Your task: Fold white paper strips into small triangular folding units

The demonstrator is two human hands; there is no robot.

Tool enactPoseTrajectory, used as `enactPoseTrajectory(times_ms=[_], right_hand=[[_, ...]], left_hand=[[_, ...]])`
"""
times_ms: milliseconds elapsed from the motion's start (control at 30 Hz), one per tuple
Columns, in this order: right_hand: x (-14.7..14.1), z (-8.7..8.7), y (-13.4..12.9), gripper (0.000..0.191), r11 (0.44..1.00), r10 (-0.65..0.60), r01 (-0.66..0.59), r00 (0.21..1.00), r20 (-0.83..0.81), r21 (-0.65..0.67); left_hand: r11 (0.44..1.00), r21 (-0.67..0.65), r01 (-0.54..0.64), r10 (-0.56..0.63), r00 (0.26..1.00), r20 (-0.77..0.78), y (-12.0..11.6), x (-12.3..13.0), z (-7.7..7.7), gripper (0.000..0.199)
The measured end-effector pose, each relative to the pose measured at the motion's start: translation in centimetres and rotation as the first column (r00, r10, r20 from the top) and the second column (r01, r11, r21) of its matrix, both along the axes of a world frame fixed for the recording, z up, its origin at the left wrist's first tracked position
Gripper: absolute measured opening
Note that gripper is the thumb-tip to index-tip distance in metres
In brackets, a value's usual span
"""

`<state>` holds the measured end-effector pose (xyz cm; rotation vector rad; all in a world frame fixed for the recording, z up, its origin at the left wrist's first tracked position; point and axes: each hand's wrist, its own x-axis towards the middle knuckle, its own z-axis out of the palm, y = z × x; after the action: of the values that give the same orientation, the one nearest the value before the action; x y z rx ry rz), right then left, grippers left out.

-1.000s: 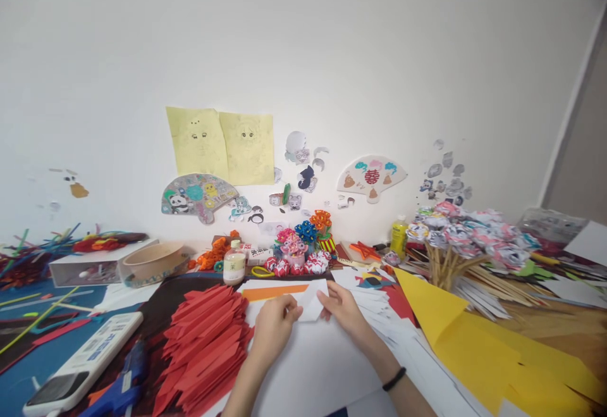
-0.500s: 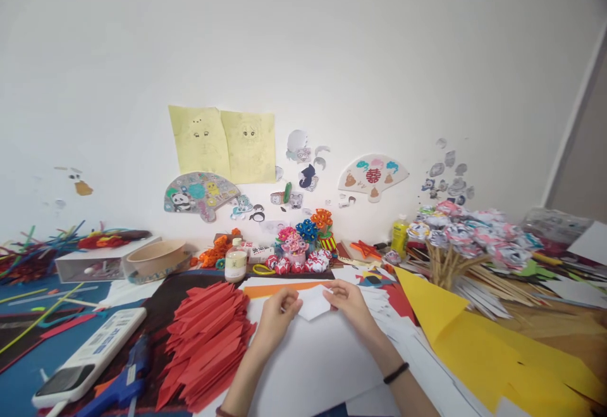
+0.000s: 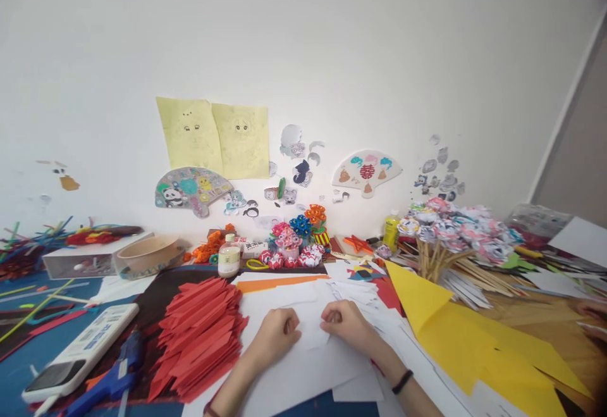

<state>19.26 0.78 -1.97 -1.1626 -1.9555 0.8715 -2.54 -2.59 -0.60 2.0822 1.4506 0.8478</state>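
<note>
My left hand and my right hand are held close together over the stacked white sheets. Both have curled fingers, thumb against forefinger. Between them is a small folded piece of white paper, gripped at its two sides; its edges are hard to tell from the white sheets underneath. A pile of folded red paper strips lies left of my left hand. Orange paper sits just beyond the white sheets.
Yellow paper covers the right side, near paper flowers on sticks. At left lie a blue glue gun and a white power strip. A glue bottle stands behind. Another person's hand shows at the right edge.
Both hands have come down toward me, with the white paper lowered between them close to the sheets. The view has turned slightly right, and another person's hand now shows at the right edge.
</note>
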Motion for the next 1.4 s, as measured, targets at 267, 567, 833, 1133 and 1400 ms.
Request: enactPoseTrajectory(times_ms=[267, 567, 833, 1133, 1400], right_hand=[[0.2, -0.8, -0.1, 0.008, 0.990, -0.038, 0.022, 0.993, 0.113, 0.140], [-0.4, -0.5, -0.3, 0.003, 0.977, -0.053, 0.030, 0.993, 0.104, 0.209], [-0.7, -0.4, -0.8, 0.009, 0.961, -0.054, 0.009, 0.986, 0.155, 0.276], [-0.8, 0.1, -1.6, 0.015, 0.918, -0.056, -0.050, 0.966, 0.253, 0.395], [-0.7, 0.4, -1.7, 0.015, 0.770, -0.082, -0.214, 0.901, 0.425, 0.602]], left_hand=[[0.996, 0.081, -0.040, 0.044, 0.998, -0.046, 0.1, 0.4, -0.7, 0.011], [0.988, 0.144, -0.054, 0.060, 0.997, -0.044, 0.0, 0.7, -1.4, 0.016], [0.974, 0.224, -0.036, 0.043, 0.999, -0.025, -0.7, 0.7, -1.6, 0.021], [0.947, 0.317, 0.045, 0.008, 0.986, -0.164, -0.9, 0.6, -1.5, 0.019], [0.912, 0.405, 0.070, 0.083, 0.933, -0.349, -1.4, 0.5, -1.3, 0.018]])
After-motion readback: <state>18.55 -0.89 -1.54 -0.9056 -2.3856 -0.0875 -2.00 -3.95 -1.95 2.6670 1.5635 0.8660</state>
